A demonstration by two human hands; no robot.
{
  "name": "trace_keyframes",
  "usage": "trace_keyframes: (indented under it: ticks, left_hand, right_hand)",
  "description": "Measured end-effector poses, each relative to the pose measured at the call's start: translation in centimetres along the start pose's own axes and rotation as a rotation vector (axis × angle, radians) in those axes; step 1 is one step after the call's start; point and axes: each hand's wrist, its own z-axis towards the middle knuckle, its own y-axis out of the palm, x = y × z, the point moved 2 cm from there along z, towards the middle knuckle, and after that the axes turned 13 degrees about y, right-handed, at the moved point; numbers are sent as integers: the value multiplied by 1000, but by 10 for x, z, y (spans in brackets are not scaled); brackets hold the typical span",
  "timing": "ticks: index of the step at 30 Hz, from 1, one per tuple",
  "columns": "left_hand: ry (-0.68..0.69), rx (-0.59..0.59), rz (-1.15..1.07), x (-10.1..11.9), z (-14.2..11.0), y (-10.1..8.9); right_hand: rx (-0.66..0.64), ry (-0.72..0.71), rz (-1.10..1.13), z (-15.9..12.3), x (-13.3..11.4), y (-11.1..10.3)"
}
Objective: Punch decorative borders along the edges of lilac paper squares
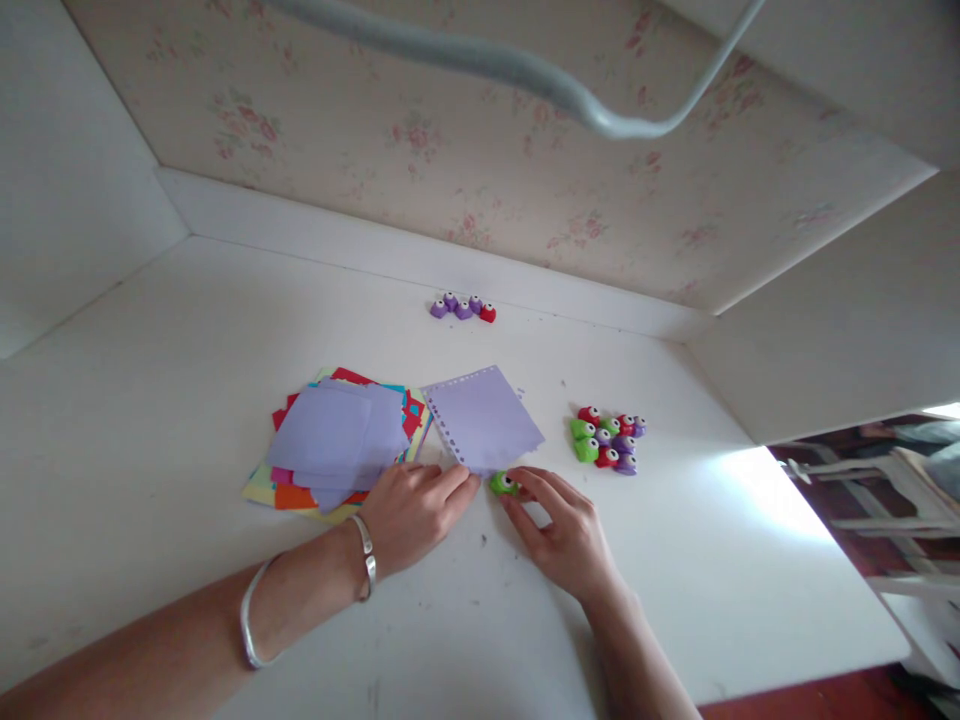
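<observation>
A purple sheet of paper [487, 415] lies turned at an angle in front of me, with rows of small punched holes along two of its edges. My left hand [424, 508] has its fingers closed together at the sheet's near corner. A small green craft punch [504, 484] with a white eye-like button sits at that same near edge. Between thumb and fingers, my right hand [559, 525] grips this punch. Whether the paper is inside its slot I cannot tell.
Left of the sheet lies a messy stack of coloured papers [337, 435], purple on top. Several red, green and purple craft punches [609, 440] cluster on the right. More punches [463, 308] stand near the back ledge. Tiny scraps dot the white tabletop [187, 330]; a pale cable [517, 70] hangs above.
</observation>
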Motion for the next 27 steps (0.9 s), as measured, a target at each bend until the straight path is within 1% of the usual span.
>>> trace_keyframes:
  ticks: [5, 9, 13, 20, 27]
  left_hand:
    - [12, 25, -10, 1, -1, 0]
    - [7, 39, -8, 1, -1, -2]
    - [27, 53, 14, 1, 0, -2]
    - [16, 10, 1, 1, 0, -1]
    - [20, 6, 11, 0, 1, 0]
  right_hand:
    - [32, 39, 45, 0, -1, 1]
    - [72, 73, 48, 0, -3, 0]
    - [86, 99, 51, 0, -4, 1]
    - [122, 123, 57, -1, -6, 3]
    - [129, 135, 63, -1, -5, 3]
